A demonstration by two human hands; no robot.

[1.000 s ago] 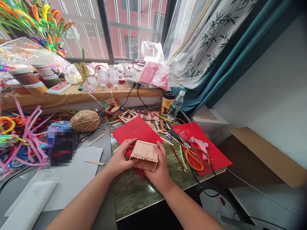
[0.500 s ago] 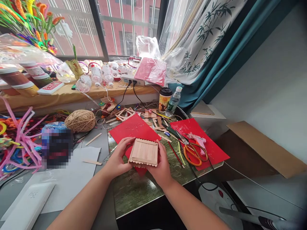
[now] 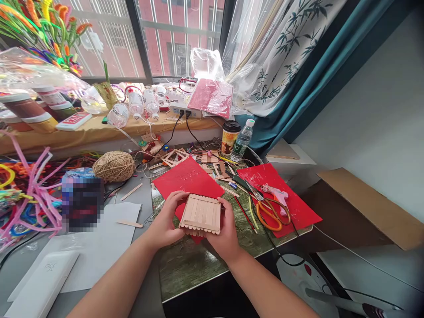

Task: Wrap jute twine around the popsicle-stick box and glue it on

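A left hand (image 3: 165, 224) and right hand (image 3: 228, 234) pinch a wooden box (image 3: 202, 214) from opposite sides, just below the frame's center (scissors (image 3: 263, 202) lie partly on red card (image 3: 301, 212), right of center).

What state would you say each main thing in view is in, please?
Craft-stick box: held, top facing the camera
Left hand: closed on one side of the box
Right hand: closed on the opposite side
Paper cup: upright, lidded
Water bottle: upright, capped
Scissors: lying down
Glue gun: lying down
Twine ball: wound
Power strip: two plugs inserted
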